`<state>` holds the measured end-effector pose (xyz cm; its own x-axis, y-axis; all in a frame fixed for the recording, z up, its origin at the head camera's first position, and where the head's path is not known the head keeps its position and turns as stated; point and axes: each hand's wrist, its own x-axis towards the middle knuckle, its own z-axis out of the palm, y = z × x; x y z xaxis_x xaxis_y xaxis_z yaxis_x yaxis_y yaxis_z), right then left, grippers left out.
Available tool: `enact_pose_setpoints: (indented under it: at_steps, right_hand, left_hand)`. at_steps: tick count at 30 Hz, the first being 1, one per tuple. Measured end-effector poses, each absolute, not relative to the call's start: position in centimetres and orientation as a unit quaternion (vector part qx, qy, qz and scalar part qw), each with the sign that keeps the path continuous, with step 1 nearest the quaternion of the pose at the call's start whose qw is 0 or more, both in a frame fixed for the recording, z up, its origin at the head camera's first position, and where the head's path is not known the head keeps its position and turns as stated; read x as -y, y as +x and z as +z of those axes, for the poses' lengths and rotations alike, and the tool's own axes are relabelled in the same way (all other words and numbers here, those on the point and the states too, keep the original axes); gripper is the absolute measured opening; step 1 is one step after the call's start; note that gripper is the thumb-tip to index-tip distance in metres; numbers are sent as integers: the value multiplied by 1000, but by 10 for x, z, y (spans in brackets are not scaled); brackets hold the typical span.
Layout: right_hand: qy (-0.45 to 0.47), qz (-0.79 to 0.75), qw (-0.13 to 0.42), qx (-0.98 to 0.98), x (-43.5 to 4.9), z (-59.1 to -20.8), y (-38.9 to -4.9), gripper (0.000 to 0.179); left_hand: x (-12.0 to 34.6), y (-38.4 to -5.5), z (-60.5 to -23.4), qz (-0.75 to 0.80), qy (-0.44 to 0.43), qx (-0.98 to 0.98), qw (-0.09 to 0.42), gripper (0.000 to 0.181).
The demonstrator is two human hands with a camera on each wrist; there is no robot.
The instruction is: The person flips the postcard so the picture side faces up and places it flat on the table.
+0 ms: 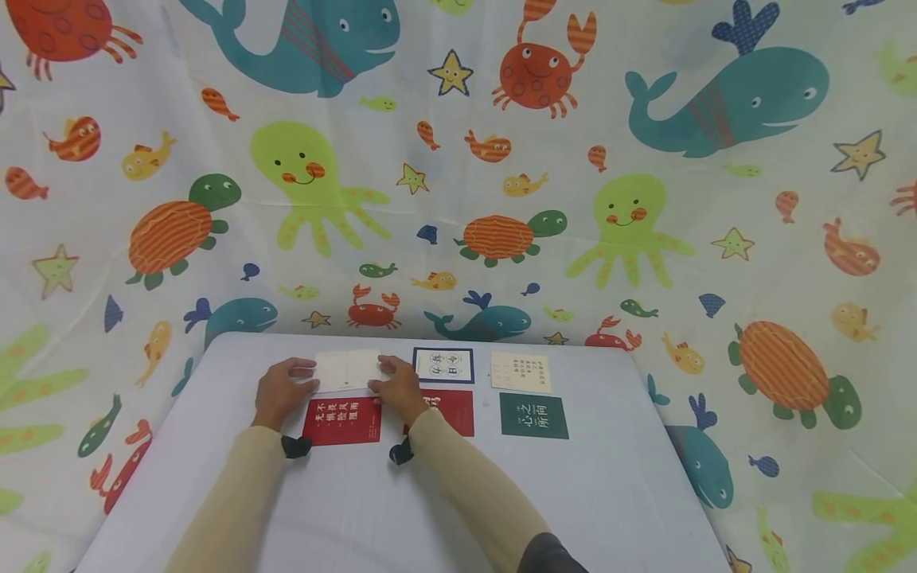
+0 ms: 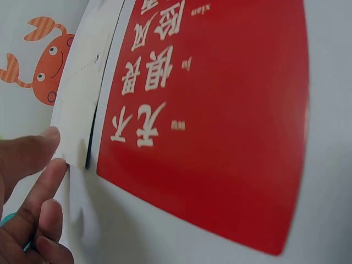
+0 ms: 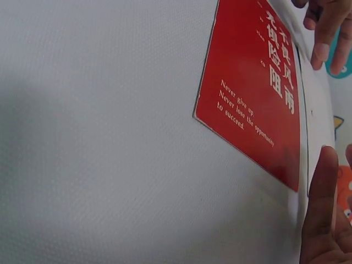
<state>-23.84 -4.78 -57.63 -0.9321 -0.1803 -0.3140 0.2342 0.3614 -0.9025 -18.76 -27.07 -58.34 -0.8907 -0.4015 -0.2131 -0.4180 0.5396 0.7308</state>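
A plain white card (image 1: pixel 347 372) lies at the back left of the table, close behind a red card (image 1: pixel 342 420) with white Chinese characters. My left hand (image 1: pixel 283 391) holds the white card's left end, thumb and forefinger tips at its corner in the left wrist view, where the white card (image 2: pixel 82 77) shows a dark gap along its near edge. At the right end, my right hand (image 1: pixel 403 388) has thumb and fingers on the card's edge. Its thumb (image 3: pixel 323 187) is in the right wrist view. My right hand and wrist partly cover a second red card (image 1: pixel 454 414).
Right of the white card lie a blue-bordered card (image 1: pixel 442 366) and a cream card (image 1: pixel 520 372) with small writing. A dark green card (image 1: pixel 533 415) is in front of the cream one. Behind the white-covered table (image 1: pixel 609 493) hangs a sea-animal curtain (image 1: pixel 430 103).
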Motion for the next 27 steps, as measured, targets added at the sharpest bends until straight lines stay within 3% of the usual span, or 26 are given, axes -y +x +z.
enact_pose_setpoints:
  at_steps: [18,27]
  right_hand:
    - [19,-593,122,-796,42,-579,-242,34]
    - [22,-612,116,-782,37,-577,-248,36]
  left_hand:
    - [271,-189,-580,455,-235,-859,-24,41]
    - [268,-186,-573,461,-229,-854,-73,38]
